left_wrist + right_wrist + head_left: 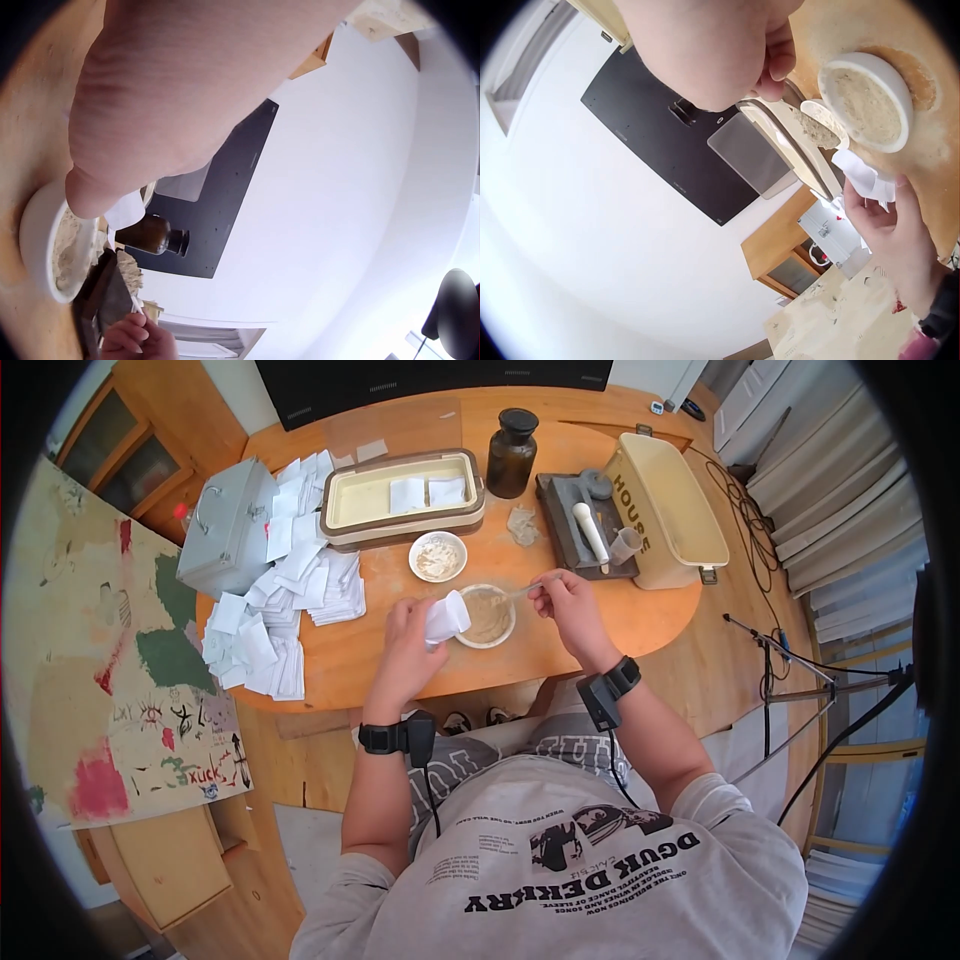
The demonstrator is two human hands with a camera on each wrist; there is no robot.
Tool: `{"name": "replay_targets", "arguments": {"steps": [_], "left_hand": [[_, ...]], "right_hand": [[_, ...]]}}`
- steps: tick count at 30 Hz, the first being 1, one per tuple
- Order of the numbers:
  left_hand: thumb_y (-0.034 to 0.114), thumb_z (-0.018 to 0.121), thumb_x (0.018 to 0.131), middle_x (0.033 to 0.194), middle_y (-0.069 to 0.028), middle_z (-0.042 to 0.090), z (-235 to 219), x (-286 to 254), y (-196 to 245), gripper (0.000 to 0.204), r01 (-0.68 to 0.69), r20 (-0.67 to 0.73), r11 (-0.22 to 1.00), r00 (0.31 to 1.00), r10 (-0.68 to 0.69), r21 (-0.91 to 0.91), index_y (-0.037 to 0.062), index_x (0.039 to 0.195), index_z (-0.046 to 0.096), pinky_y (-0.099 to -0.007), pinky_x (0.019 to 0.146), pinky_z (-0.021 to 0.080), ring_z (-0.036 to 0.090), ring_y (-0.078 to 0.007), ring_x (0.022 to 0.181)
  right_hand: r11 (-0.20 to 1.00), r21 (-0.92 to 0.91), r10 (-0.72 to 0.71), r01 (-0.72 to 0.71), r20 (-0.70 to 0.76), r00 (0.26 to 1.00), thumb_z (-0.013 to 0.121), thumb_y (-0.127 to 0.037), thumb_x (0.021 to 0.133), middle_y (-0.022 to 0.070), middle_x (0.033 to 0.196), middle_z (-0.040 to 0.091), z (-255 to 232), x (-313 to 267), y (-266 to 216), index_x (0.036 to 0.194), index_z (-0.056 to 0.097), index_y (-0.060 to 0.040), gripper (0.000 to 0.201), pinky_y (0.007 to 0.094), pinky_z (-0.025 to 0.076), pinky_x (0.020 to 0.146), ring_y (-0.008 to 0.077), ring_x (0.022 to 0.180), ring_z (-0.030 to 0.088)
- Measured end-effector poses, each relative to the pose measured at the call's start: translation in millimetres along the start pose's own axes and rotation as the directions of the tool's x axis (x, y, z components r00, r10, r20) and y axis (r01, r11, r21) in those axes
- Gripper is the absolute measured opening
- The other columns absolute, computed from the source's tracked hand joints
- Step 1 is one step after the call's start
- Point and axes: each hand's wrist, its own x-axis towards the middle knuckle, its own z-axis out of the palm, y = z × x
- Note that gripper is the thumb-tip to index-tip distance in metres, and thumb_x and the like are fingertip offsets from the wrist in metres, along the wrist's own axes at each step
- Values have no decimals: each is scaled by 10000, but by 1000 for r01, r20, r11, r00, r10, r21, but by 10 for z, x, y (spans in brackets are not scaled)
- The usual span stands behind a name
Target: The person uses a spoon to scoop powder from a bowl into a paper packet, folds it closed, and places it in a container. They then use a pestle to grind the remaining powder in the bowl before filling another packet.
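Observation:
In the head view my left hand (400, 650) holds a white paper packet (447, 619), its mouth spread beside the left rim of a white bowl (484, 645). Pale beige powder (865, 109) fills much of that bowl. My right hand (568, 612) pinches the thin handle of a spoon (526, 591), over the bowl's right side. A heap of powder (819, 133) sits on the spoon, close to the packet in the right wrist view. Part of the packet is hidden behind my left hand in the left wrist view.
Beyond stand a smaller powder bowl (412, 562), a cream tub (350, 500) holding two packets, and a brown jar (512, 460). Piled packets (290, 585) and a metal case (225, 530) lie left. Rightward are a dark tray (558, 510) and a cream bin (682, 510).

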Motion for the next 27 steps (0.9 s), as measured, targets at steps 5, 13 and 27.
{"name": "replay_targets", "arguments": {"steps": [5,13,27], "left_hand": [[17,696,773,1263,-198,463,60,20,40,593,-14,-1,1000,1000,14,18,27,1328,487,-433,1053,413,480,-417,1202],[8,693,775,1265,-205,463,140,20,30,590,0,-13,998,1000,-1,-63,27,1324,478,-437,1045,428,487,-420,1213],[7,681,788,1282,-205,448,17,-35,11,588,61,-49,995,997,-65,-77,24,1330,455,-441,1040,438,498,-424,1209]], "right_hand": [[997,-59,-53,54,29,998,502,-116,1022,86,865,692,156,-41,-93,1033,657,50,228,260,511,661,117,733,623],[655,-487,-476,577,328,816,602,-91,959,176,913,709,439,-344,-209,1035,685,20,158,353,532,695,303,770,684],[878,-455,-134,148,63,989,539,-139,1001,99,788,721,208,-25,280,993,685,49,238,292,521,620,143,654,648]]}}
